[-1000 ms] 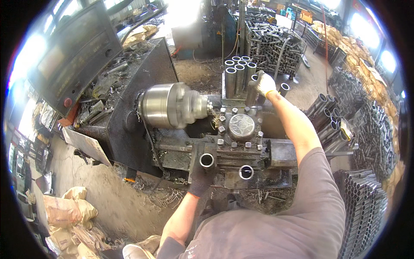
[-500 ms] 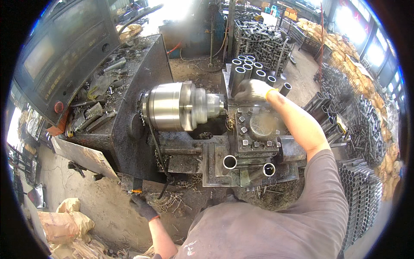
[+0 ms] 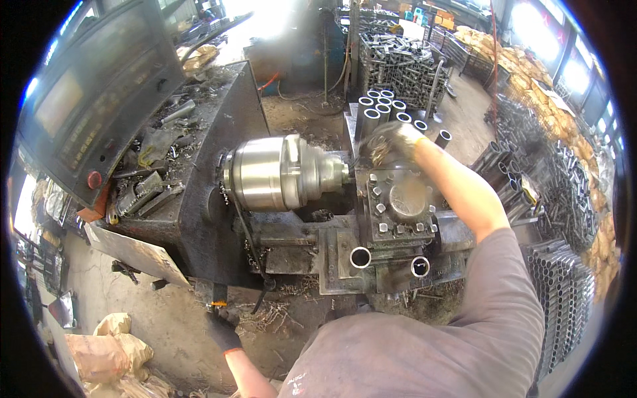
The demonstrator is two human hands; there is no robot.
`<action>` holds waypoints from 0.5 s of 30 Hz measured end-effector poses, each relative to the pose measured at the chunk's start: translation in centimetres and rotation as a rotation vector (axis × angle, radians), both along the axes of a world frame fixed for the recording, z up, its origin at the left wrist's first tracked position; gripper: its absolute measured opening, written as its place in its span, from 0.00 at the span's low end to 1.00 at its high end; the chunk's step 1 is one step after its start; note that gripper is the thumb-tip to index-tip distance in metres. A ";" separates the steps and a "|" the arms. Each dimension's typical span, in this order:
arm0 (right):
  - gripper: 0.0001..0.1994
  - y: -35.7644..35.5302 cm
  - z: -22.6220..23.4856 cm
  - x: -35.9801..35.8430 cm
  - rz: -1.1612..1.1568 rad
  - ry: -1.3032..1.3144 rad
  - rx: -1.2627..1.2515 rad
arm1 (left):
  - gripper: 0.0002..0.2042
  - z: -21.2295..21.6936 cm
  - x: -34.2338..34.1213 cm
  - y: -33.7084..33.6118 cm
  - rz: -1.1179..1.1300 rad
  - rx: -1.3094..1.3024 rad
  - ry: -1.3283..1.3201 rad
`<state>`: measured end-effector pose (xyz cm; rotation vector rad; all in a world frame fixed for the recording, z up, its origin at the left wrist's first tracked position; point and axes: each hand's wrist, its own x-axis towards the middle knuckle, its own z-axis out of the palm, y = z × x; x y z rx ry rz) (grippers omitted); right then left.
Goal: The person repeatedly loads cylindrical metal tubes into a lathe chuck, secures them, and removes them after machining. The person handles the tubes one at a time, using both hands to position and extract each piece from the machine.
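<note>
My left hand [image 3: 223, 331], in a dark glove, is low on the left at the machine's front corner. Its fingers curl at a lever with an orange part [image 3: 217, 304]. My right hand [image 3: 400, 139], in a pale, soiled glove, reaches over the far side of the lathe's bolted square tool post [image 3: 406, 202]; motion smears its fingers, so their grip is unclear. Brownish strands, perhaps shavings, blur beside them. Left of the tool post, the steel chuck [image 3: 262, 174] looks blurred at its stepped right end [image 3: 325, 174]. Behind my right hand stand several metal tubes [image 3: 383, 108].
Two tube ends, one upright tube [image 3: 360, 257] and one tilted tube [image 3: 419, 267], show on the near carriage. Tubes are stacked [image 3: 561, 302] at the right. A dark cable [image 3: 249, 232] hangs below the chuck. Curled chips [image 3: 282, 312] litter the floor; paper sacks [image 3: 99, 355] lie lower left.
My right hand has moved slightly toward me, from beside the standing tubes to the tool post's far edge. The view has shifted a little. My left hand stays at the lever.
</note>
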<state>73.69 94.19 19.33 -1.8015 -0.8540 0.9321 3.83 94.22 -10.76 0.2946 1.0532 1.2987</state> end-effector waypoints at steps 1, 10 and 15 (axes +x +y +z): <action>0.14 -0.2 2.3 -1.3 -0.154 -0.141 0.248 | 0.12 -0.4 0.7 -0.9 0.039 -0.030 0.097; 0.13 7.4 3.4 0.2 0.371 -1.045 0.226 | 0.12 -1.3 12.5 -7.3 -0.313 0.009 0.540; 0.12 8.2 -9.8 7.2 1.259 -0.911 -0.168 | 0.14 1.8 15.7 -9.6 -0.434 -0.020 0.619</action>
